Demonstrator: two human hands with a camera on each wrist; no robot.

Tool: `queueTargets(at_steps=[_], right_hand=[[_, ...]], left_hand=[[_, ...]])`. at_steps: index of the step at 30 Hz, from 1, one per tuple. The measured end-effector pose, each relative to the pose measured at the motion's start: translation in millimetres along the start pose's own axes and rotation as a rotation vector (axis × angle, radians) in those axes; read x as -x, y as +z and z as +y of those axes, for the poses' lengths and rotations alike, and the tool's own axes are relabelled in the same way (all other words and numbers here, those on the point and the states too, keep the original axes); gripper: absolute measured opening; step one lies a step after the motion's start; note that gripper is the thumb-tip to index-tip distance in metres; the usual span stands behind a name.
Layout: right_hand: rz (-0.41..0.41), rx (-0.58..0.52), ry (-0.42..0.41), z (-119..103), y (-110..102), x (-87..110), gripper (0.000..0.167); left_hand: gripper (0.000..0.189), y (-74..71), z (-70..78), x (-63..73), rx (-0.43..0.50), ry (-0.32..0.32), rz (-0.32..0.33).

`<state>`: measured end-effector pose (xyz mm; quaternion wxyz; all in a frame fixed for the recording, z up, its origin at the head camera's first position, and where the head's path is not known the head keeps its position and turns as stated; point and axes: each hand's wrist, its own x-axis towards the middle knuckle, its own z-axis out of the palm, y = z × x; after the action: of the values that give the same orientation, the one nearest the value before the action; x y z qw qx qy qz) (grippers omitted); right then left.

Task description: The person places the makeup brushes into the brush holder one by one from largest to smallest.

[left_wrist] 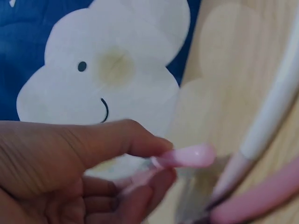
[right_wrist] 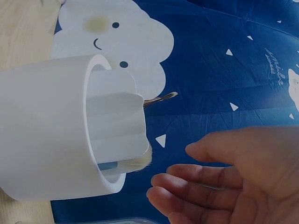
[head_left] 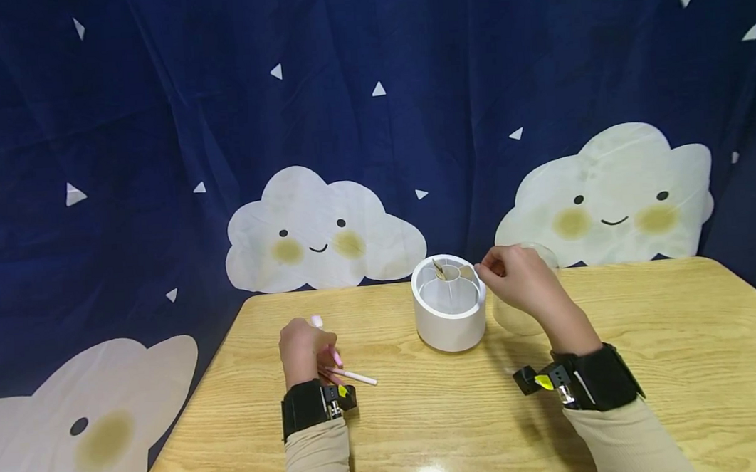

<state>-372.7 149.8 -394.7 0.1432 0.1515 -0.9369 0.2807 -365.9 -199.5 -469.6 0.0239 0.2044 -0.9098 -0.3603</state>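
Pinching a pink stick [left_wrist: 194, 155] by thumb and fingertips, the left hand [head_left: 303, 347] is low over the table [head_left: 401, 427], left of the holder [head_left: 450, 330]. Just below the stick lie a white brush [left_wrist: 273, 107] and a pink brush [left_wrist: 261, 193]. The right hand [head_left: 517, 275] grasps nothing; its fingers, loosely bent, are just beside the holder's rim.

The pinch looks shallow, so the stick could twist or slip out if the fingers ease. Lifting it carelessly might knock the white brush and set it rolling. On the other side, a sweep of the right wrist could tip the clear cover [head_left: 517, 320], which is hard to see behind it, and a bump on the rim could shift the holder.

The stick shows a glossy, rounded pink end; the fingers hide the rest, and I cannot tell whether it carries bristles. The holder is white, round and upright, with a divided insert; a thin brown brush [right_wrist: 161, 99] and a pale tuft [right_wrist: 142, 162] show above its rim.
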Motion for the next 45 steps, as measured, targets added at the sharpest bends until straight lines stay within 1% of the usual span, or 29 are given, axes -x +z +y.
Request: queueTargets(at_steps=[2,5,7,11,16,19,23,26,31,34,36,39,42,45], right_hand=[[0.003,0.004,-0.002,0,-1,0.2,0.021],[0.007,0.006,-0.004,0,-1,0.7,0.021],[0.01,0.008,-0.007,0,-1,0.8,0.021],[0.016,0.008,-0.009,1,-1,1.4,0.021],[0.022,0.006,-0.002,0,-1,2.6,0.021],[0.022,0.004,0.005,0,0,3.4,0.021],[0.029,-0.008,0.013,-1,1,3.8,0.021],[0.048,-0.025,0.014,-2,2,3.8,0.021],[0.099,-0.07,0.0,-5,4,3.2,0.02],[0.11,-0.129,-0.017,-7,5,2.8,0.02],[0.102,-0.193,-0.031,-9,6,2.5,0.022],[0.063,-0.338,-0.039,-12,7,1.4,0.029],[0.016,-0.47,-0.017,-16,8,0.1,0.036],[-0.009,-0.539,0.001,-20,8,0.4,0.038]], left_hand=[[0.023,-1.6,3.5,-0.3,0.028,0.037,0.011],[0.02,-1.6,10.6,-1.6,0.095,0.097,0.028],[0.018,-0.6,17.0,-1.5,0.148,0.133,0.044],[0.016,4.3,31.8,-0.3,0.212,0.227,0.092],[0.01,13.0,55.8,9.2,0.28,0.375,0.174],[0.007,20.1,71.7,17.1,0.329,0.444,0.207],[0.008,29.8,89.7,28.0,0.388,0.525,0.196],[0.01,35.4,100.1,36.7,0.412,0.583,0.182],[0.012,41.5,113.9,51.5,0.428,0.658,0.163],[0.012,44.3,119.8,57.6,0.421,0.699,0.155],[0.012,46.1,123.0,60.7,0.419,0.721,0.152],[0.011,48.6,127.7,64.6,0.424,0.768,0.157],[0.009,50.9,131.7,68.9,0.43,0.813,0.161],[0.008,52.5,135.4,73.6,0.43,0.843,0.165]])
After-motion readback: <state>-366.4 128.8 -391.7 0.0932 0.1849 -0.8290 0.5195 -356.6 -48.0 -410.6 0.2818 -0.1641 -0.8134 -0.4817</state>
